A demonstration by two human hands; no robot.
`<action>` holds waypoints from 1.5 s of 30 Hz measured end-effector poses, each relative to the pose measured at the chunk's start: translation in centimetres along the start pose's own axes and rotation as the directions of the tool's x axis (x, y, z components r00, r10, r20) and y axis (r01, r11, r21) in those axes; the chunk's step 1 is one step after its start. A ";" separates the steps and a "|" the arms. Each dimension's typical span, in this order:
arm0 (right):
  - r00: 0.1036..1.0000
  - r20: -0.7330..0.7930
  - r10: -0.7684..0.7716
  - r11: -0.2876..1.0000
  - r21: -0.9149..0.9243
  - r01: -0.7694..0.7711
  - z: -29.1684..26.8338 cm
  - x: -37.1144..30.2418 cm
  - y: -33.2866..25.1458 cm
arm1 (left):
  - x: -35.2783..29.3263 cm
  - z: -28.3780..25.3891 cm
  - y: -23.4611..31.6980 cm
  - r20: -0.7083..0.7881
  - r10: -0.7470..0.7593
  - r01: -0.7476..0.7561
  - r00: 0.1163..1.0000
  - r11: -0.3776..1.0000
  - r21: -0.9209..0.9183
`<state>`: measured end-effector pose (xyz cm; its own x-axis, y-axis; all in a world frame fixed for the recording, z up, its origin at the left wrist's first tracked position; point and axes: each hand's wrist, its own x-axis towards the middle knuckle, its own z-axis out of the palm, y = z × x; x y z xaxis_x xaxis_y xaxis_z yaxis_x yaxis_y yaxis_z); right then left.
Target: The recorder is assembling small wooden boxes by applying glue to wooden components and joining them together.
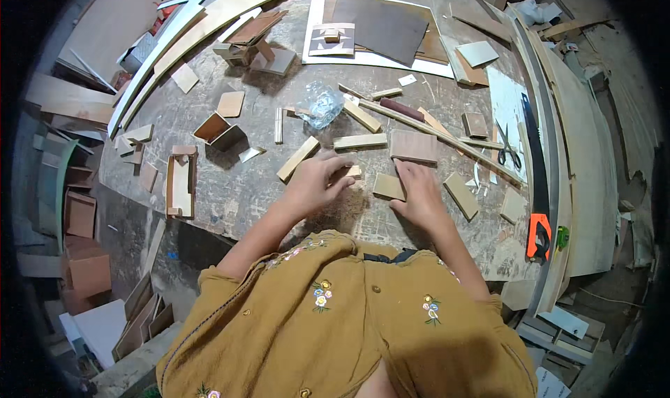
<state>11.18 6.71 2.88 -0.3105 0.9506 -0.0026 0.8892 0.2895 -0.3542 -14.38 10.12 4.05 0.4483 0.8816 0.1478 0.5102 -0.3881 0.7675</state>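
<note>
Bench (230, 189), left to right:

1. Open wooden tray (181, 184), long and narrow, near the left edge.
2. Small open box (211, 127), tipped on its side, just beyond the tray.
3. Flat wood square (230, 103), farther back.
4. Wood strip (298, 158), lying at a slant, just left of my left hand.
5. My left hand (317, 182), palm down, fingers curled over a small wood block (354, 170). The fingertips touch the block. I cannot tell whether they pinch it or only rest on it.
6. Crumpled clear plastic (321, 105), beyond the left hand.
7. Second strip (359, 141), lying crosswise just beyond my fingers.
8. Pale tile (388, 186), between my 2 hands. My right thumb side touches its right edge.
9. Brown board (414, 147), square, touching my right fingertips.
10. My right hand (419, 192), flat on the bench, fingers loosely spread, holding nothing closed in it.
11. Slanted tile (460, 196), just right of that hand, apart from it.
12. Long thin slat (447, 140), running diagonally behind the board.
13. Scissors (509, 150), near the right edge.
14. Handsaw (536, 182) with an orange handle, along the right edge.
</note>
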 end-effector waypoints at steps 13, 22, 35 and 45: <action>0.996 -0.083 0.032 0.884 0.468 0.010 -1.7 0.1 -0.4 | -0.2 0.1 -1.0 0.258 -0.141 0.294 0.956 0.489 -0.821; 0.997 -0.071 -0.019 0.829 0.556 0.056 -2.3 0.2 -1.6 | -0.4 0.6 -1.5 0.214 -0.150 0.253 0.965 0.334 -0.908; 0.991 -0.134 0.023 0.855 0.516 0.050 -0.8 0.1 -1.7 | 0.2 0.9 -0.8 0.057 -0.122 0.103 0.991 0.416 -0.903; 0.985 -0.161 0.065 0.837 0.546 0.034 -2.5 0.4 -1.4 | 0.4 2.5 -1.6 0.094 -0.093 0.128 0.991 0.510 -0.851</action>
<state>10.63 6.95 5.77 -0.1940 0.9730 0.1246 0.5509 0.2132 -0.8069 -13.18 10.39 1.28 0.4655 0.8849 0.0167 -0.3070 0.1438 0.9408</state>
